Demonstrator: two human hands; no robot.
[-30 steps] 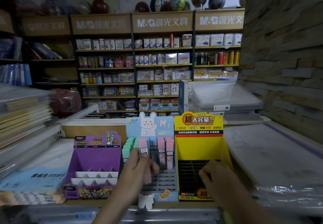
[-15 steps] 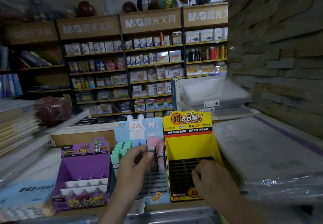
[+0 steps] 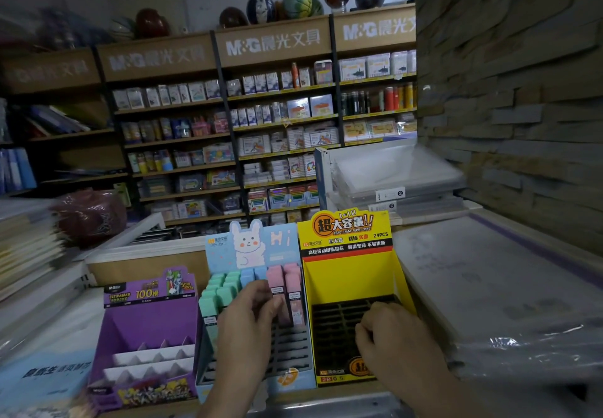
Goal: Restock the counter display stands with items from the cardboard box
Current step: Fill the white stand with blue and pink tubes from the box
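Head view: dim, slightly blurred.
Left grip [image 3: 248, 319]: pinches pink lead case [image 3: 276, 279] in bunny stand [image 3: 261, 244].
Right grip [image 3: 388, 329]: curled on yellow stand [image 3: 346, 274]; seemingly empty, cannot tell.

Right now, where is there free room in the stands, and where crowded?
Free: the yellow stand, its black grid beside the right hand; the blue stand, front rows right of the left hand; the purple stand, white tiers. Crowded: the blue stand's full back rows, where the left hand pinches a pink case.
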